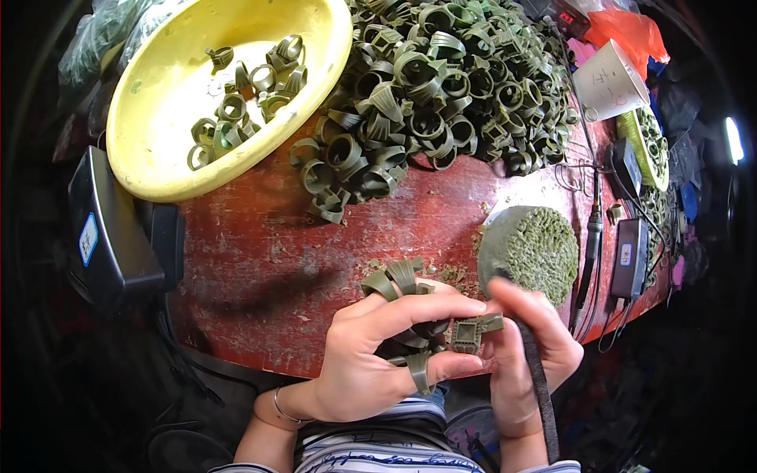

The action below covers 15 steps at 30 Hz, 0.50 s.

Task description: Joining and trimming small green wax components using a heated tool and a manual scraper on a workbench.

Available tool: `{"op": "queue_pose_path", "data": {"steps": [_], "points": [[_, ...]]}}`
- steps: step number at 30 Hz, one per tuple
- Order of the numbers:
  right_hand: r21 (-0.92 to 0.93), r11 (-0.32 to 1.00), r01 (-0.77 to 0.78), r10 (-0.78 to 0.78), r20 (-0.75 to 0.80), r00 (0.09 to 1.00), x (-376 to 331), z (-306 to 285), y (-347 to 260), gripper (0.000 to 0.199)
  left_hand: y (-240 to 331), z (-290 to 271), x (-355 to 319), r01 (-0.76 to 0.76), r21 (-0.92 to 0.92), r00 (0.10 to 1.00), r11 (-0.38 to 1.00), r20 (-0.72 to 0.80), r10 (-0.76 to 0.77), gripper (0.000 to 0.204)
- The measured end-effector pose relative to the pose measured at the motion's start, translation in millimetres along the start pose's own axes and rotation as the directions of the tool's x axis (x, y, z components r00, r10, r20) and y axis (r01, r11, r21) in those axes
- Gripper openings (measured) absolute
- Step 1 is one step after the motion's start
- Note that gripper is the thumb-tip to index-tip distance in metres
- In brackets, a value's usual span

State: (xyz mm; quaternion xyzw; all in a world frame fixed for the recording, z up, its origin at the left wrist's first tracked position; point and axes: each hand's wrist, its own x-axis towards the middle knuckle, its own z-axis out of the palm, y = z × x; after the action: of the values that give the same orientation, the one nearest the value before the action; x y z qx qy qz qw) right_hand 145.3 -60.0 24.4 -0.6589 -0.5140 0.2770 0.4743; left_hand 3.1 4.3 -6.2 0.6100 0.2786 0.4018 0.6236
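My left hand (378,339) is closed around several dark green wax rings, with some looped over its fingers. Between its thumb and forefinger it pinches one ring with a square, recessed top (467,335). My right hand (536,347) meets it from the other side, its fingertips at that ring's edge. A dark, cord-like tool (538,378) runs through the right hand and down along the wrist; its working tip is hidden. Just beyond the hands stands a round block (532,252) with a rough green top.
A large heap of green rings (449,87) covers the back of the red table (244,276). A tilted yellow basin (158,102) with rings stands left, near a black device (114,232). To the right are a white cup (611,83), a green basket (650,150), cables and a black box (629,258).
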Motion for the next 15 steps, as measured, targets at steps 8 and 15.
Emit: {"op": "queue_pose_path", "data": {"steps": [8,15], "points": [[0.149,0.964,0.219,-0.194,-0.164,0.967,-27,0,5,0.037,0,1,-2,0.028,-0.067,0.999,0.997,-0.018,-0.029,0.037],[0.28,0.918,0.281,-0.284,-0.033,0.958,-17,-9,10,0.018,2,3,0,-0.013,-0.023,1.0,1.0,-0.001,0.013,0.036]]}}
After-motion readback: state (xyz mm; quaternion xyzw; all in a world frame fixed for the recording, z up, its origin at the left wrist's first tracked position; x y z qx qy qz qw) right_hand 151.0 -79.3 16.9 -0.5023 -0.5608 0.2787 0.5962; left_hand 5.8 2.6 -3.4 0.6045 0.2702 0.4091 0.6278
